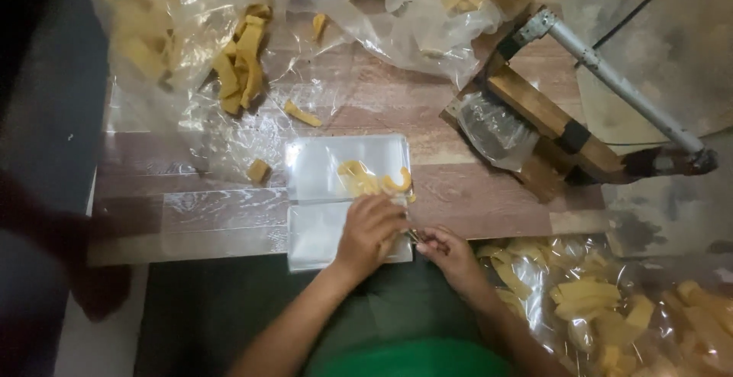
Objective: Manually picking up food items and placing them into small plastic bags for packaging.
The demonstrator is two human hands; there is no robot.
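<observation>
Yellow chip strips inside a clear flat plastic pouch (347,165), both hands at its open edge.
Left hand (372,228) pinches the pouch mouth; right hand (450,253) is curled just beside it, grip unclear. Second empty pouch (317,236) lies beneath on the wooden worktop (473,194). Three loose strips (303,114) lie beyond; a wood-and-metal lever sealer (580,110) stands right, bagged chips (580,297) nearby.

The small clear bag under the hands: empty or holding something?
Holding something: yellow strips show through the small clear bag, lying flat on the wooden table.
</observation>
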